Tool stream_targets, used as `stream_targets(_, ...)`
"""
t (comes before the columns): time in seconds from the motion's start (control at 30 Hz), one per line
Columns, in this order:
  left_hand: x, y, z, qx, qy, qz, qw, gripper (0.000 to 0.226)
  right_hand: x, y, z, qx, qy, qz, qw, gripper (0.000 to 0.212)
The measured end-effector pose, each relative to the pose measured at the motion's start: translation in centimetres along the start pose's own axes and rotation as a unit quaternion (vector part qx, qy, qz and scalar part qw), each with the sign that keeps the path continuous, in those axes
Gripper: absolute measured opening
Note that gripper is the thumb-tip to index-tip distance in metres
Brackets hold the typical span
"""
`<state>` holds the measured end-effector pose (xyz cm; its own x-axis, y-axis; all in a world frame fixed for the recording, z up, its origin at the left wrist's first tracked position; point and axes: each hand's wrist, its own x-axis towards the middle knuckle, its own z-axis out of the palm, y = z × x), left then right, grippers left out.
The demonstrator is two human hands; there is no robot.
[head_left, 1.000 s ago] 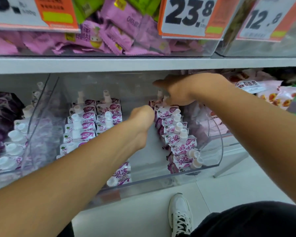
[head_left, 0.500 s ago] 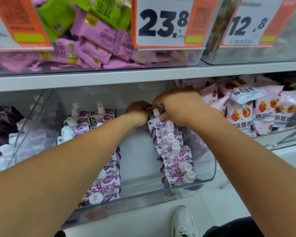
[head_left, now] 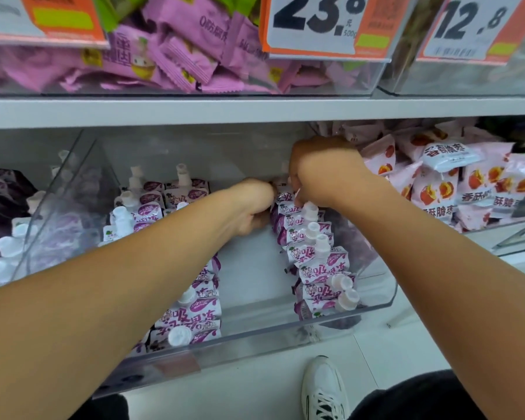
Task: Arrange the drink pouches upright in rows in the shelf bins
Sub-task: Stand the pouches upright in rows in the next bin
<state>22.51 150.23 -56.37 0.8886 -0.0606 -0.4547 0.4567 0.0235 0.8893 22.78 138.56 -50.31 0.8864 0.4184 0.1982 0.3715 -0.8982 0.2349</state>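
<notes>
In the clear bin [head_left: 376, 304], a left row of pouches [head_left: 191, 316] stands by the left forearm. The left hand [head_left: 252, 207], fingers curled, meets the rearmost pouch [head_left: 285, 197] of the right row [head_left: 319, 262]; the right hand [head_left: 322, 171] pinches its top. A bare bin floor separates the rows.

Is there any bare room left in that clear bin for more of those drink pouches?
Yes. A bare strip of bin floor runs front to back between the left pouch row and the right pouch row. Its far end is crowded: the left hand and right hand work there.
</notes>
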Motion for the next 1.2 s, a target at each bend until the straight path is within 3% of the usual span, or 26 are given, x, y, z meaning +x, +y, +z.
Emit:
stream_targets(0.17,-0.5,-0.1,-0.7,0.07,0.002,-0.005,0.998,0.019,-1.0,-0.6,-0.5,-0.042,-0.019,-0.03,0.999,0.015)
stream_targets(0.33,-0.5,0.1,-0.9,0.077,-0.008,-0.008,0.997,0.015,-1.2,-0.3,-0.1,0.026,-0.124,-0.046,0.991,0.016)
stream_targets(0.47,-0.5,-0.7,-0.6,0.096,-0.004,0.014,0.995,0.014,-0.6,-0.3,0.2,0.037,-0.11,-0.021,0.993,0.013)
stream_targets(0.6,-0.9,-1.1,-0.1,0.156,-0.01,0.022,0.988,0.046,-0.5,-0.6,0.2,0.075,-0.102,-0.01,0.992,0.02)
stream_targets(0.67,-1.4,-0.9,0.1,0.113,-0.018,0.0,0.993,0.039,-1.4,-0.3,-1.2,0.094,-0.101,0.003,0.99,0.025)
stream_targets(0.73,-1.8,-0.6,-0.1,0.062,-0.005,-0.021,0.998,0.016,-2.7,0.2,-2.7,0.117,-0.105,-0.002,0.988,0.024)
stream_targets(0.83,-2.2,-0.9,-0.4,0.035,0.009,-0.03,0.999,0.025,-4.1,0.7,-3.6,0.126,-0.089,0.005,0.988,0.007)
stream_targets(0.93,-2.6,-1.1,0.3,0.047,-0.009,-0.034,0.998,0.025,-4.0,0.6,-3.0,0.109,-0.084,0.008,0.99,0.004)
stream_targets(1.03,-3.1,-1.2,0.6,0.068,-0.037,-0.028,0.997,0.01,-3.8,0.3,-2.4,0.068,-0.08,-0.018,0.994,0.011)
stream_targets(1.13,-3.7,-0.8,0.5,0.072,-0.059,-0.042,0.995,0.032,-4.4,0.4,-3.1,0.1,-0.097,-0.009,0.99,0.018)
stream_targets(1.2,-4.2,-0.6,0.6,0.083,-0.071,-0.056,0.992,0.028,-5.6,0.3,-3.7,0.127,-0.108,0.001,0.986,0.041)
